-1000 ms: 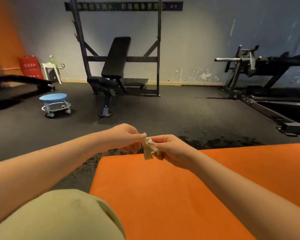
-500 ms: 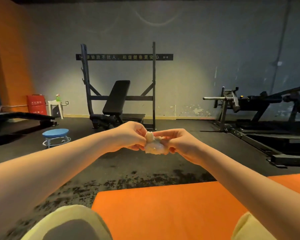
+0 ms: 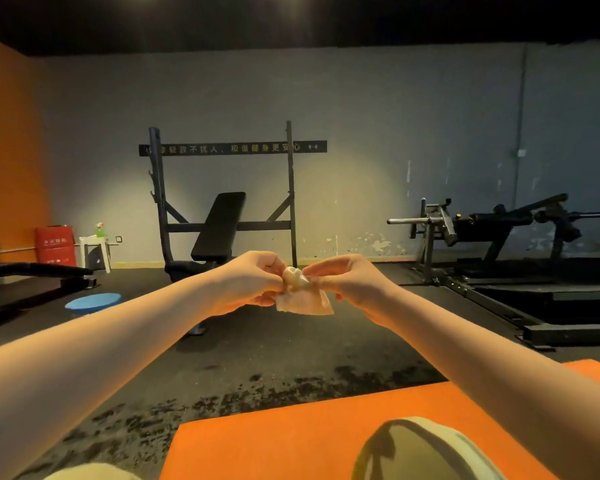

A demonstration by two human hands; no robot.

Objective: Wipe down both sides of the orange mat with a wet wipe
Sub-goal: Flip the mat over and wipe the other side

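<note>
In mid-air ahead of the body, above the dark rubber floor (image 3: 291, 358): wet wipe (image 3: 303, 301), bunched at the top, lower edge hanging loose as a flat flap. Gripped from both sides. On its left side, left hand (image 3: 250, 282), thumb and fingertips pinching the bunched part, remaining fingers curled under. On its right side, right hand (image 3: 355, 282), thumb and forefinger pinching the same crumple, other fingers curled toward the palm. Both forearms stretched forward, hands nearly meeting, only the wipe between them. Well clear of the mat, not touching it.

Below, at bottom of view: orange mat (image 3: 274, 441), flat on the floor, far edge rising to the right behind the right forearm. In front of it at lower right, a knee in pale khaki fabric (image 3: 426, 452). Dark blotchy patch on the floor just beyond the mat's far edge.

Further back: black incline bench (image 3: 219, 230) inside a dark rack (image 3: 290, 188), against the grey wall, under a black sign strip (image 3: 232, 147). Left of that, blue round stool (image 3: 92, 301), partly hidden by the left forearm. By the orange wall (image 3: 7, 150), red box (image 3: 56, 245) and white stool (image 3: 96, 252) with a green spray bottle (image 3: 100, 231) on top. Right side, black weight machine (image 3: 499, 230).
</note>
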